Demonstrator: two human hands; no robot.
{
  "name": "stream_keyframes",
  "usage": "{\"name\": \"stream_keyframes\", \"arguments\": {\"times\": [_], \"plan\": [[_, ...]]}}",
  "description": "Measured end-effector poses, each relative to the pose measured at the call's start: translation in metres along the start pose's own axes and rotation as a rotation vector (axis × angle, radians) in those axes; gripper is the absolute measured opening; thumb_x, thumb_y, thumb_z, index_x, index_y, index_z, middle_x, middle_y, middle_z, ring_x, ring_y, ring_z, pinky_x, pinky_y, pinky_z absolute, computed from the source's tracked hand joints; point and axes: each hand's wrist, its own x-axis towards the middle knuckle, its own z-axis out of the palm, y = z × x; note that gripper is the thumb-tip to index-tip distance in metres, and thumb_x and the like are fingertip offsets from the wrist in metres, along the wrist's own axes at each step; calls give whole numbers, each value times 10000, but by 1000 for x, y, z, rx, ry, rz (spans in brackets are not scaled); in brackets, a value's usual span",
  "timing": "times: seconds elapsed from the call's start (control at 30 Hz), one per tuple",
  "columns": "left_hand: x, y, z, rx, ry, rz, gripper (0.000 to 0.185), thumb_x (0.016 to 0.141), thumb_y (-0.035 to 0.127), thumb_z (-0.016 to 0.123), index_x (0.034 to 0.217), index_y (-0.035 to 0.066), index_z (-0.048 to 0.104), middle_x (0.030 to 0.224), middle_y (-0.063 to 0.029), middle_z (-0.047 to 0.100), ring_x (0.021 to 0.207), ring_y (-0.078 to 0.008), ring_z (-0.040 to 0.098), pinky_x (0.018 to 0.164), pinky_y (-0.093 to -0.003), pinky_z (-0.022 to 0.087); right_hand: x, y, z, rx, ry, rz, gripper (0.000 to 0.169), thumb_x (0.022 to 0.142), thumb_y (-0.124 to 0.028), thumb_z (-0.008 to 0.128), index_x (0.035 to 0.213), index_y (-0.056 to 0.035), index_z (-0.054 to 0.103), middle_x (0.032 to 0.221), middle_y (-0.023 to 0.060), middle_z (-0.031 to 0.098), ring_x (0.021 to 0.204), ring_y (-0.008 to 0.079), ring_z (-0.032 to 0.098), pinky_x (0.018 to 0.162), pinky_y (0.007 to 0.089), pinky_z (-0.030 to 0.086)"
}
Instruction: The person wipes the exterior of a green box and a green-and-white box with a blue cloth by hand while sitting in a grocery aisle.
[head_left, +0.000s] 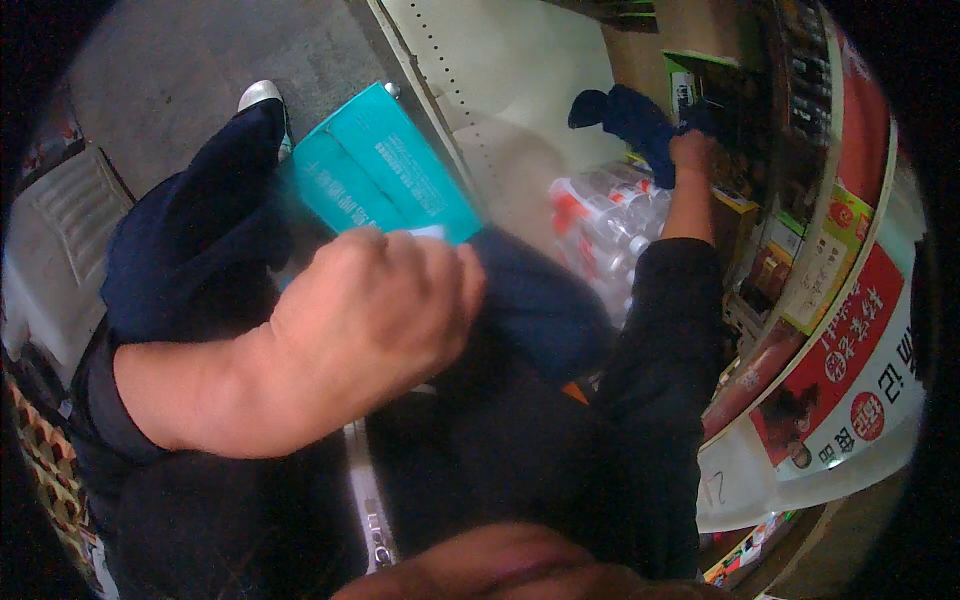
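Observation:
My right hand (693, 153) reaches out at the upper right and grips a dark blue cloth (636, 120), its folds hanging beyond my fingers. Under that arm lies a pack of clear plastic bottles (611, 217) with red and white wrapping. My left hand (382, 300) is curled into a fist, slightly blurred, above my lap. A small white patch (427, 232) shows at its knuckles; whether the fist holds it is unclear. Just beyond this fist is a turquoise carton (382, 165) bearing white print, between my legs.
A grey plastic chair (64, 225) stands at the left, with egg trays (45, 457) below it. A white perforated panel (517, 67) rises ahead. Shelves of boxed goods (772, 262) and a printed banner (840, 352) curve along the right. Concrete floor (172, 60) shows at the upper left.

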Motion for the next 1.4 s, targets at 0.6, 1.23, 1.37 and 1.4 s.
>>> {"name": "stream_keyframes", "arguments": {"times": [0.6,1.23,1.37,1.4], "plan": [[-2,1,2,-316,83,-34,98,796,152,536,825,71,584,674,-21,511,623,-159,553,476,-288,423,-52,-34,-40,724,-478,127,378,826,-221,514,1131,-20,609,1116,171,615,976,328,597,792,425,480],[-27,-15,-19,-162,-20,13,343,789,187,506,1066,14,612,765,-112,573,619,-176,522,519,-271,383,-59,-165,-261,1963,434,74,359,837,-247,549,1121,-35,604,1073,145,615,926,285,611,807,415,513],[-27,-16,-15,-156,3,3,355,778,190,509,1067,10,609,777,-112,566,613,-172,512,514,-266,377,8,-171,-283,1477,676,-52,346,845,-266,534,1133,-94,620,1075,123,625,917,276,614,812,412,509],[-27,-16,-15,-134,16,-1,358,775,190,510,1068,9,608,780,-111,565,615,-171,512,514,-267,377,30,-171,-281,1263,706,-35,344,847,-270,530,1136,-109,624,1076,118,628,915,273,615,814,411,507]]}}
